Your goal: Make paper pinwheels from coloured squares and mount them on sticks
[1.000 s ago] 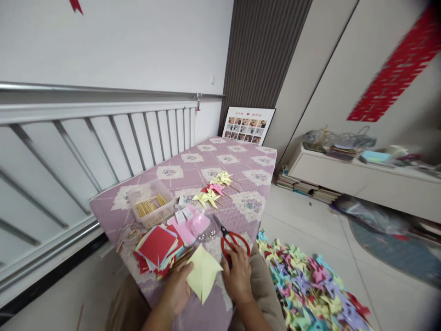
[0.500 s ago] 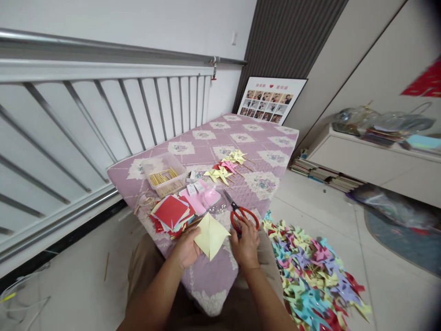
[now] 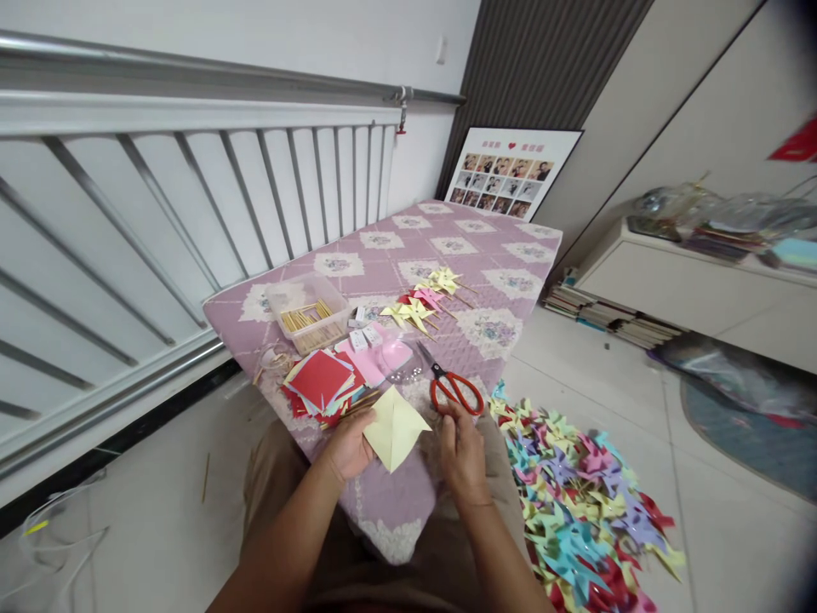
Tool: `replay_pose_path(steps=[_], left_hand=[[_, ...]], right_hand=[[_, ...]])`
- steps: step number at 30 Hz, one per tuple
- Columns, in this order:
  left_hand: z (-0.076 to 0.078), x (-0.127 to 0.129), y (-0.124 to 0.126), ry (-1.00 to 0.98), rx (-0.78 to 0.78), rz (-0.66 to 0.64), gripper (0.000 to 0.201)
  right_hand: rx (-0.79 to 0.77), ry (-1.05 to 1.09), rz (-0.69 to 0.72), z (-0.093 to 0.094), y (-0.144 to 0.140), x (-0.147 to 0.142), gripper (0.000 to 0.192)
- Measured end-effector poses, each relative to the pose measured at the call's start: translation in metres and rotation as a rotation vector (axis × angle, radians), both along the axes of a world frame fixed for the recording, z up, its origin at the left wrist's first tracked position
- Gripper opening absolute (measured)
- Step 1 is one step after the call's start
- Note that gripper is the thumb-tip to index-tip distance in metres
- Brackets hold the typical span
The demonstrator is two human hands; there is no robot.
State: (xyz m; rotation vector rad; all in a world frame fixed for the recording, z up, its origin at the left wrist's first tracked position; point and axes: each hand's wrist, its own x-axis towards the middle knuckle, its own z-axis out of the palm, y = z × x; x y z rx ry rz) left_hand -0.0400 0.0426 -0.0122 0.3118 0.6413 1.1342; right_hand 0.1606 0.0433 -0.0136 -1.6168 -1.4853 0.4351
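Note:
My left hand [image 3: 350, 444] pinches a folded pale yellow paper square [image 3: 394, 428] over the near end of a purple quilted mat [image 3: 389, 255]. My right hand [image 3: 461, 445] rests just below the handles of red scissors [image 3: 454, 390] that lie on the mat; its fingertips are at the handles, and the paper's right corner is close by. A stack of red and mixed colored paper squares [image 3: 321, 381] lies left of the yellow paper.
A clear box of wooden sticks [image 3: 307, 314] and several finished pinwheels [image 3: 423, 300] sit farther up the mat. A large heap of colored pinwheels [image 3: 574, 502] covers the floor at right. A white railing [image 3: 191, 204] runs along the left; a photo board [image 3: 507, 173] leans at the far end.
The camera tipped down, so the mat sits higher in view. My right hand drew back from the scissor handles toward me; the left hand keeps hold of the yellow paper.

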Motion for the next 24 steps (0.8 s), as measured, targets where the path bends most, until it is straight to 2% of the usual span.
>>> replay_pose_path(steps=[2,5,8,11,13,20,24], left_hand=[[-0.001,0.0,-0.001,0.012,0.012,-0.02,0.038],[-0.002,0.0,-0.002,0.038,0.048,-0.065,0.033],[-0.003,0.0,-0.003,0.051,0.062,-0.122,0.026],[-0.005,0.0,-0.003,0.053,0.055,-0.149,0.022],[-0.006,0.0,-0.003,0.055,0.055,-0.15,0.023],[-0.006,0.001,-0.004,-0.023,0.111,-0.154,0.046],[-0.009,0.001,-0.004,-0.02,0.096,-0.172,0.039]], right_hand=[[-0.038,0.145,0.061,0.016,0.0,-0.001,0.036],[-0.196,0.361,0.177,0.034,0.001,-0.005,0.033],[-0.386,0.585,0.352,0.04,0.0,-0.009,0.031],[-0.497,0.728,0.509,0.038,-0.004,-0.013,0.031],[-0.53,0.767,0.509,0.036,-0.006,-0.014,0.028],[-0.549,0.825,0.326,0.028,-0.008,-0.014,0.029],[-0.549,0.873,0.298,0.024,-0.007,-0.014,0.03]])
